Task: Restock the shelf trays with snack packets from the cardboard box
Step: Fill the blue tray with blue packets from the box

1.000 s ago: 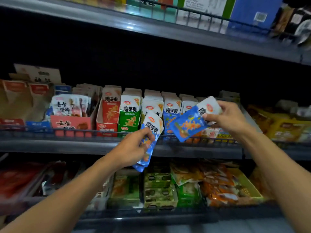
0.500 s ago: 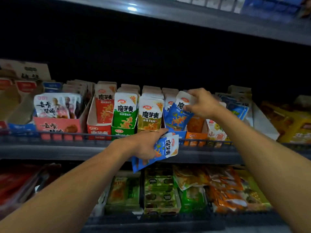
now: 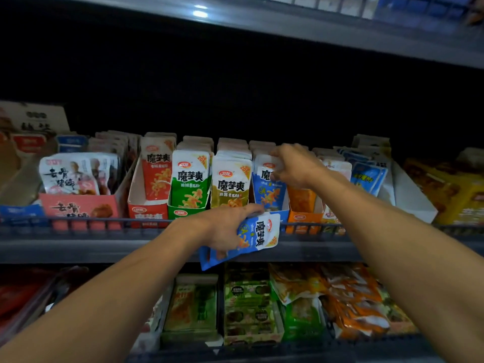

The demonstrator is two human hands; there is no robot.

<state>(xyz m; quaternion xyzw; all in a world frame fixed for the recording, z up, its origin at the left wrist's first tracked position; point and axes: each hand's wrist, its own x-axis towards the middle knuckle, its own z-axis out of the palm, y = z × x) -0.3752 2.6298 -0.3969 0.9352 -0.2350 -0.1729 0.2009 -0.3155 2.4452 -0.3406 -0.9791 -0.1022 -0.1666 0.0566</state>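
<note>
Nearest, at six o'clock, the left hand (image 3: 225, 231) grips a small stack of glossy blue-and-white foil snack packets (image 3: 251, 238), held tilted just in front of the grey metal shelf rail (image 3: 104, 222). The stack could fan out and slip, I judge, since the grip covers only one end. Further in, toward one o'clock, the right hand (image 3: 293, 166) reaches with wrist bent down, fingers curled on the top edge of an upright blue foil packet (image 3: 268, 188) standing in the blue cardboard shelf tray (image 3: 284, 218). Pushed carelessly, that packet could buckle or tip its neighbours. The supply box is not in view.
</note>
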